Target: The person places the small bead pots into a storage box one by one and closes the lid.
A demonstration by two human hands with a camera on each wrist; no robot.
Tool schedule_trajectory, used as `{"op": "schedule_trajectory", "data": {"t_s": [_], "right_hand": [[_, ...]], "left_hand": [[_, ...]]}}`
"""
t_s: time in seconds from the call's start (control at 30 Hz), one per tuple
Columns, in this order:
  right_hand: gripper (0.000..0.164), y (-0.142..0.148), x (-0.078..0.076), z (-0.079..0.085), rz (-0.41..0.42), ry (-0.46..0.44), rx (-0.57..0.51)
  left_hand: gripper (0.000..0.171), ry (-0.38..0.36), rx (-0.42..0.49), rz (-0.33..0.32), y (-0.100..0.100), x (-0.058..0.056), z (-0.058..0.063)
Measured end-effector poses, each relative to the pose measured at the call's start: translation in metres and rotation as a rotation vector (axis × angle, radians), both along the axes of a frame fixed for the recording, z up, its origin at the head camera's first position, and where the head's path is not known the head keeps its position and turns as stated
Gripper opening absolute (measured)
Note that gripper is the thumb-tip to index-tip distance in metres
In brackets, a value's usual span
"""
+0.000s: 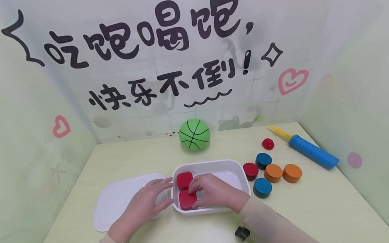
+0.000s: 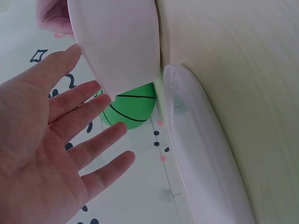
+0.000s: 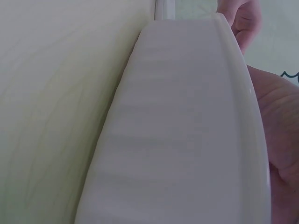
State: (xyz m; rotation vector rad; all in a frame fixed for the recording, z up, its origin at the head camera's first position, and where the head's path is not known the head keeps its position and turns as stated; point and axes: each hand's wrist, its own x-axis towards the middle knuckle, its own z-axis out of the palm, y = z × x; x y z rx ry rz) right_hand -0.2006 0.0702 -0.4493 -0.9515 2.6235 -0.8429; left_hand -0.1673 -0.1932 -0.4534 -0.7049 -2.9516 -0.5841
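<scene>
Left hand fingers apart by white box's 9 o'clock rim. Right hand fingers pinching nearer red block, box's 8 o'clock. Skewed push could jam it against farther red block.

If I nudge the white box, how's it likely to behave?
The box will probably slide rather than tip: it sits low and broad on the table. Its smooth, slightly shiny look suggests plastic, perhaps a bit slippery. The left end may feel heavier, since two red blocks sit there.
</scene>
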Motion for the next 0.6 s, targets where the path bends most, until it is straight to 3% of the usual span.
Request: {"op": "schedule_trajectory", "data": {"t_s": [0.47, 0.6], "right_hand": [[0.042, 0.0004, 0.0005, 0.0008, 0.012, -0.017, 0.003], [0.04, 0.0072, 0.0028, 0.0006, -0.008, -0.029, -0.043]], "left_hand": [[0.052, 0.009, 0.014, 0.005, -0.0012, 0.0017, 0.0007], [0.052, 0.006, 0.013, 0.008, -0.0013, 0.0024, -0.0005]]}}
